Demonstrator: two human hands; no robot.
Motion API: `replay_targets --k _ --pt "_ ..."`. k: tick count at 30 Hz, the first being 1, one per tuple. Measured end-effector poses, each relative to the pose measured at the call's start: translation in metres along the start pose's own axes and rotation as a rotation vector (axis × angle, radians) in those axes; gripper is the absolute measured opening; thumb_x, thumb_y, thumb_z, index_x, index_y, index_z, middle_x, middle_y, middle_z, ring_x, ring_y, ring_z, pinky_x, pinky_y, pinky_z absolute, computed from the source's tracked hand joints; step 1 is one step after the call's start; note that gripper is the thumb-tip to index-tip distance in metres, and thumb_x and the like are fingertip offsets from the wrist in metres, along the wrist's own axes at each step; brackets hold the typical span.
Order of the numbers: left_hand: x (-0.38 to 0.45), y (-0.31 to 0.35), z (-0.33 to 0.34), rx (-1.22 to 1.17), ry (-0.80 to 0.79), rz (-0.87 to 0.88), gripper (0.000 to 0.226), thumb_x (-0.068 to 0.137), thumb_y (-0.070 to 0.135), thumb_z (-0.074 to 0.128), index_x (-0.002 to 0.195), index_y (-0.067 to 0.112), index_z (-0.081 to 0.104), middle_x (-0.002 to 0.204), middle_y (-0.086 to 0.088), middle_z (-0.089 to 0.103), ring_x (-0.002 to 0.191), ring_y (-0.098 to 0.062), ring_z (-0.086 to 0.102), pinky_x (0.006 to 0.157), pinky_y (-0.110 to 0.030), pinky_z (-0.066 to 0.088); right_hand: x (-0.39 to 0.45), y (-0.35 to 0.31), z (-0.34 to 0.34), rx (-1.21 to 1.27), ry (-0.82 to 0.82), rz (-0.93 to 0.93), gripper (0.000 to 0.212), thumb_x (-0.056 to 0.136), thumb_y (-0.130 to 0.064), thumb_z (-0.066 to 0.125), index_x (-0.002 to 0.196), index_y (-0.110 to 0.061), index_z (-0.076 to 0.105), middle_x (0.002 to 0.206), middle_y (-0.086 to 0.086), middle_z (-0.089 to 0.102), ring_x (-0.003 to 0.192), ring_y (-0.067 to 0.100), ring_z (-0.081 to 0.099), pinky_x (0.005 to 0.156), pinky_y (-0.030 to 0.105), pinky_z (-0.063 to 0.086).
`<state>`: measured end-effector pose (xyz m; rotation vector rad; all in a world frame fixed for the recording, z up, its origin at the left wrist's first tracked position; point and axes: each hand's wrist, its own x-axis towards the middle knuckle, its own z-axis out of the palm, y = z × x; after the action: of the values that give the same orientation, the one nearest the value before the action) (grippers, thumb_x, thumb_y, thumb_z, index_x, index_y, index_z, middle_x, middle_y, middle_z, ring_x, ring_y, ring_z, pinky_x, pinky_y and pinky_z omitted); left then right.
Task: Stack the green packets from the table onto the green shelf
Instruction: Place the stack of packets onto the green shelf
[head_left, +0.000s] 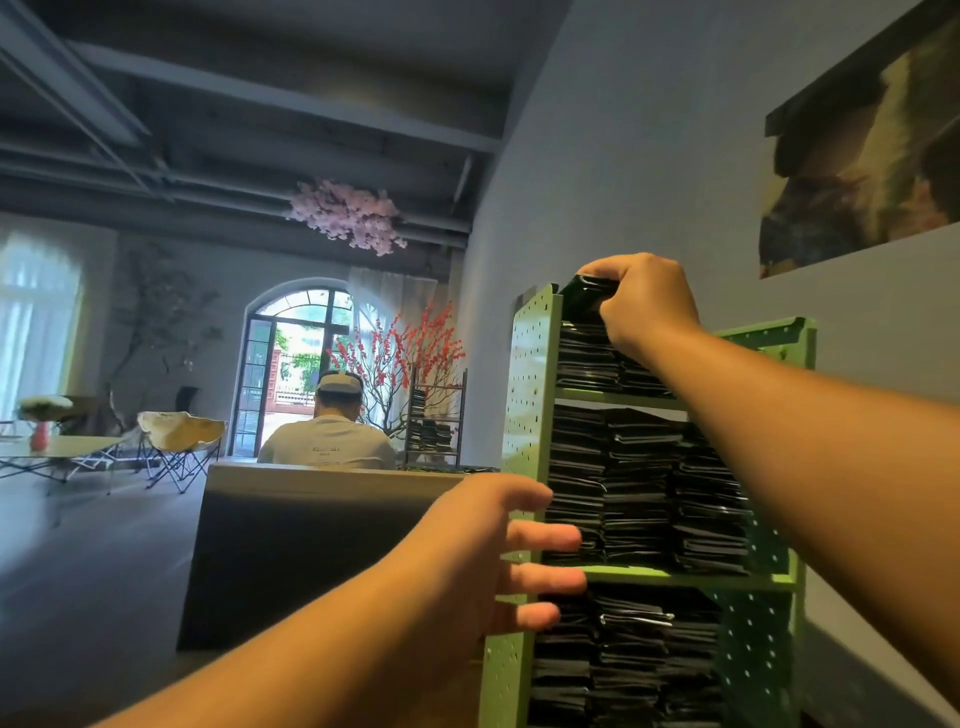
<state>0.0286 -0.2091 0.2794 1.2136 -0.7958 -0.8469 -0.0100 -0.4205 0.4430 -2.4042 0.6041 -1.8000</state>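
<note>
A green pegboard shelf (530, 395) stands against the wall at the right, its three tiers packed with stacks of dark green packets (639, 493). My right hand (644, 301) grips a small bunch of packets (589, 291) on top of the upper tier's left stack. My left hand (498, 556) is spread with straight fingers, its fingertips touching the packet stacks and the shelf's front left edge at the middle tier.
A grey box-like table (311, 545) stands left of the shelf. Behind it sits a person (327, 441) facing away. A second rack with packets (434, 426) stands by the red-flowered branches. Folding chairs (179, 441) are at the far left. A picture (862, 156) hangs above the shelf.
</note>
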Motion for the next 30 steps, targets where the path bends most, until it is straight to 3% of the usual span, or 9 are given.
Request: replay_targets --k 6,11,17,20,24,30 --pt "-0.004 -0.004 -0.002 0.055 0.003 -0.084 0.022 0.097 0.028 0.059 0.117 0.021 0.061 0.1 -0.008 0.079 0.084 -0.027 0.075 0.064 -0.033 0.051 0.01 -0.015 0.001 -0.016 -0.167 0.112 0.044 0.088 0.007 0.056 0.106 -0.028 0.077 0.109 0.001 0.07 0.096 0.022 0.06 0.078 0.03 0.047" --pt "-0.007 -0.002 -0.001 0.109 0.009 -0.118 0.023 0.096 0.028 0.059 0.118 0.02 0.061 0.101 -0.01 0.079 0.078 -0.025 0.073 0.065 -0.033 0.051 0.007 -0.013 -0.003 0.046 -0.351 0.134 0.037 0.091 -0.008 0.057 0.117 -0.026 0.075 0.12 0.0 0.071 0.11 0.023 0.062 0.089 0.035 0.053" --pt "-0.01 0.005 0.002 0.126 0.025 -0.099 0.02 0.098 0.026 0.057 0.116 0.018 0.061 0.106 -0.012 0.078 0.079 -0.026 0.073 0.065 -0.032 0.05 0.0 -0.014 0.003 -0.08 -0.468 0.031 0.056 0.096 -0.005 0.046 0.146 -0.029 0.054 0.15 -0.002 0.054 0.137 0.024 0.048 0.105 0.032 0.041" --pt "-0.011 0.008 0.0 0.122 0.049 -0.079 0.021 0.098 0.026 0.057 0.118 0.019 0.06 0.106 -0.011 0.078 0.08 -0.026 0.073 0.063 -0.032 0.05 -0.002 -0.014 0.003 -0.068 -0.42 0.011 0.063 0.094 -0.007 0.05 0.152 -0.03 0.044 0.156 -0.003 0.046 0.141 0.024 0.044 0.099 0.026 0.037" --pt "-0.013 0.009 -0.003 0.125 0.089 -0.057 0.024 0.098 0.026 0.055 0.12 0.019 0.059 0.101 -0.009 0.078 0.073 -0.023 0.071 0.058 -0.03 0.051 -0.003 -0.016 -0.004 -0.089 -0.245 -0.075 0.063 0.087 -0.02 0.056 0.149 -0.028 0.045 0.156 0.0 0.044 0.143 0.028 0.04 0.117 0.052 0.034" --pt "-0.025 0.018 -0.009 0.188 0.102 -0.028 0.028 0.1 0.027 0.053 0.125 0.017 0.059 0.1 -0.007 0.069 0.08 -0.023 0.069 0.069 -0.033 0.052 -0.03 -0.052 -0.011 -0.169 -0.024 -0.373 0.053 0.08 -0.028 0.052 0.133 -0.023 0.06 0.143 0.005 0.051 0.132 0.031 0.045 0.115 0.057 0.029"
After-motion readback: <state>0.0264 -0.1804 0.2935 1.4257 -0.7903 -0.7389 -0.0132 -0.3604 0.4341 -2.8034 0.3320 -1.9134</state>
